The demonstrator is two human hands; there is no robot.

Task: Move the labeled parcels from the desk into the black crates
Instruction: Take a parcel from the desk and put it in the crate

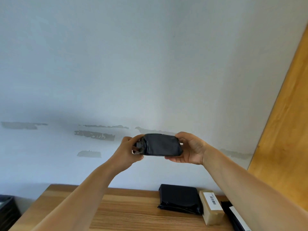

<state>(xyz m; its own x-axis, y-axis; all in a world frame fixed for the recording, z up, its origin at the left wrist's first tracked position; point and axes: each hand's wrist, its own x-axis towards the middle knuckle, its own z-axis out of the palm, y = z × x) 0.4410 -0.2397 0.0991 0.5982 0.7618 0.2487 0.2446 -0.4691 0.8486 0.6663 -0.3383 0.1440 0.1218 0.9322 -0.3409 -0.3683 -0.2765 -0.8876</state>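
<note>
Held up in front of the white wall [150, 64], above the wooden surface [130, 212]: a small black-wrapped parcel [160, 145], gripped at its ends by left hand [127, 150] and right hand [190, 150], fingers curled round it. Lying below on the surface's right part: a larger black parcel [180, 199], touching a tan labeled box [211, 207], then another dark parcel [236, 217] at the edge. Barely visible at far left: a black crate [6, 209].

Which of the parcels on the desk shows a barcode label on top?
The tan cardboard parcel, lying just right of the black-wrapped parcel, which shows no label; the black parcel at the right edge shows only a plain white strip.
</note>
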